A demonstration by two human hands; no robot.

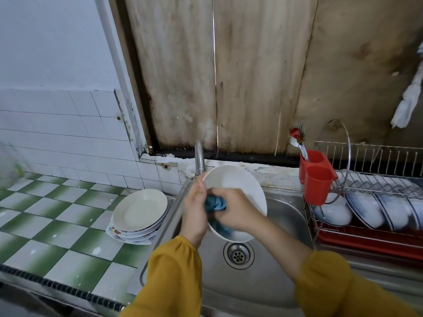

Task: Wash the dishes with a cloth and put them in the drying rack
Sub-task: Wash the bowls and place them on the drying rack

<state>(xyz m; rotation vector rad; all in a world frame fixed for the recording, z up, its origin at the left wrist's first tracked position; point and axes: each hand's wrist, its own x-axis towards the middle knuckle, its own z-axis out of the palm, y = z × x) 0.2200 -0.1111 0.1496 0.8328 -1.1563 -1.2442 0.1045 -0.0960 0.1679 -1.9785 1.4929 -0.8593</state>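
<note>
White dish (238, 181) in left hand (194, 211), cloth (215, 203) in right hand (233, 209)

head view, looking down, near sink (281, 282)

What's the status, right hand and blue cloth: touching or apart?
Touching. Head view: the right hand curls round the blue cloth, pressing it on the white plate.

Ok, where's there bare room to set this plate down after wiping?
Bare checked counter lies left of and in front of the plate stack. The sink floor around the drain is bare too. The lower tier of the drying rack is crowded with dishes, the red cutlery holder at its left end.
</note>
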